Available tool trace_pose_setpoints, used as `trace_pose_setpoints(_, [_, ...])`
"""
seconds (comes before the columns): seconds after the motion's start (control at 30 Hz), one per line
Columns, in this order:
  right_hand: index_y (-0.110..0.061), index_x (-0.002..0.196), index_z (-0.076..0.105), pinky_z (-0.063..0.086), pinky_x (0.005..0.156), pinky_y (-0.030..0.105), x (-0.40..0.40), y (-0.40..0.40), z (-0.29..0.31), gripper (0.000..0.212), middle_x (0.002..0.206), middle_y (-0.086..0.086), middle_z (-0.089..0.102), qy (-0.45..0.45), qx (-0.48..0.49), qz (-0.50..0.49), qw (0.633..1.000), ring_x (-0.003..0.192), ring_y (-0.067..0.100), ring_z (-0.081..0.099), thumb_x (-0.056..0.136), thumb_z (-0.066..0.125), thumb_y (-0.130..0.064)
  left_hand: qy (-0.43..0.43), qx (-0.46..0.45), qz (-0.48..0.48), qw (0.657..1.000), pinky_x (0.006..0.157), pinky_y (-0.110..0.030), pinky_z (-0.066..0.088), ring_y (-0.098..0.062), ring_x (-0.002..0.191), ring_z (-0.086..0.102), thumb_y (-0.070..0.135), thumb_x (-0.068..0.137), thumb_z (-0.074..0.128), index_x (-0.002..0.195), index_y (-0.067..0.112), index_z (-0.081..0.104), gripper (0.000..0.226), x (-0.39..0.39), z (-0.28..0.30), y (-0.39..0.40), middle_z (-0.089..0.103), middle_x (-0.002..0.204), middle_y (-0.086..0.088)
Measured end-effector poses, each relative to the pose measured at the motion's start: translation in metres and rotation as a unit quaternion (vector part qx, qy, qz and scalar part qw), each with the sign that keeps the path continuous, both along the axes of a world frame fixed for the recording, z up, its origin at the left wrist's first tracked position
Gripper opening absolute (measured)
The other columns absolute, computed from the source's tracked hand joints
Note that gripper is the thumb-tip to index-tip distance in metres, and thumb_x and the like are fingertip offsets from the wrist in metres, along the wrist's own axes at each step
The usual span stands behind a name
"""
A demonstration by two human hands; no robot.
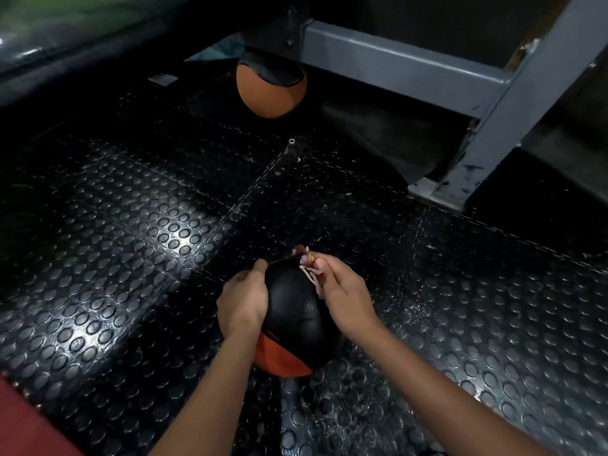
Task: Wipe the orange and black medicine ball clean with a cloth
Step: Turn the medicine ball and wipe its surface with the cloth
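Note:
An orange and black medicine ball [292, 311] rests on the studded black floor in front of me, black side up, orange panel at its lower edge. My left hand [243, 299] grips the ball's left side, thumb on top. My right hand [342, 294] presses a small, pale, bunched cloth [309, 268] against the ball's upper right, most of the cloth hidden under the fingers.
A second orange and black ball [271, 87] lies farther away under a grey steel frame [427, 74], whose foot [437, 189] stands on the floor to the right. Small white scraps and a ring [291, 141] dot the rubber floor [131, 241]. A red mat corner [29, 422] is bottom left.

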State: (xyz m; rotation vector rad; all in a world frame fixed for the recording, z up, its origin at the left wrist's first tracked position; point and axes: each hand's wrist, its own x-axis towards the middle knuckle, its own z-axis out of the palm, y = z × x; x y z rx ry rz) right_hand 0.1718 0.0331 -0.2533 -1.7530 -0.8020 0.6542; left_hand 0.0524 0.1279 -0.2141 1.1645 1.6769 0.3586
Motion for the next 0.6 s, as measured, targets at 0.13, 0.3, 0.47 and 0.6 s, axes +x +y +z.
trace_pose_setpoints(0.13, [-0.053, 0.105, 0.072, 0.053, 0.103, 0.041, 0.007, -0.001, -0.002, 0.034, 0.114, -0.025, 0.072, 0.075, -0.023, -0.014, 0.997, 0.109, -0.001, 0.066, 0.109, 0.041, -0.039, 0.008, 0.001, -0.009, 1.000, 0.099, -0.037, 0.039, -0.035, 0.131, 0.054, 0.053, 0.099, 0.055, 0.082, 0.026, 0.053, 0.032, 0.004, 0.010, -0.004, 0.062, 0.140, -0.013])
trace_pose_setpoints(0.3, [-0.050, 0.111, 0.072, 0.051, 0.105, 0.047, 0.011, 0.000, -0.013, 0.034, 0.113, -0.016, 0.075, 0.108, -0.037, -0.019, 0.993, 0.113, 0.010, 0.068, 0.102, 0.040, -0.053, 0.006, 0.002, -0.016, 1.000, 0.091, -0.036, 0.037, -0.035, 0.125, 0.057, 0.054, 0.099, 0.055, 0.091, 0.027, 0.057, 0.028, 0.003, 0.009, -0.004, 0.065, 0.135, -0.014])
trace_pose_setpoints(0.47, [-0.054, 0.107, 0.072, 0.051, 0.106, 0.045, 0.012, 0.001, -0.014, 0.032, 0.113, -0.016, 0.075, 0.121, -0.033, -0.027, 0.992, 0.112, 0.008, 0.068, 0.107, 0.042, -0.045, 0.005, 0.005, -0.020, 1.000, 0.091, -0.038, 0.040, -0.036, 0.123, 0.059, 0.058, 0.098, 0.053, 0.090, 0.030, 0.063, 0.031, 0.002, 0.006, -0.002, 0.067, 0.130, -0.013])
trace_pose_setpoints(0.6, [-0.050, 0.108, 0.074, 0.049, 0.109, 0.044, 0.016, -0.001, -0.020, 0.032, 0.113, -0.010, 0.076, 0.156, -0.049, -0.045, 0.985, 0.114, 0.013, 0.069, 0.108, 0.044, -0.040, 0.008, 0.013, -0.024, 1.000, 0.088, -0.036, 0.036, -0.037, 0.123, 0.058, 0.056, 0.098, 0.054, 0.095, 0.028, 0.066, 0.031, 0.003, 0.004, -0.003, 0.066, 0.133, -0.014])
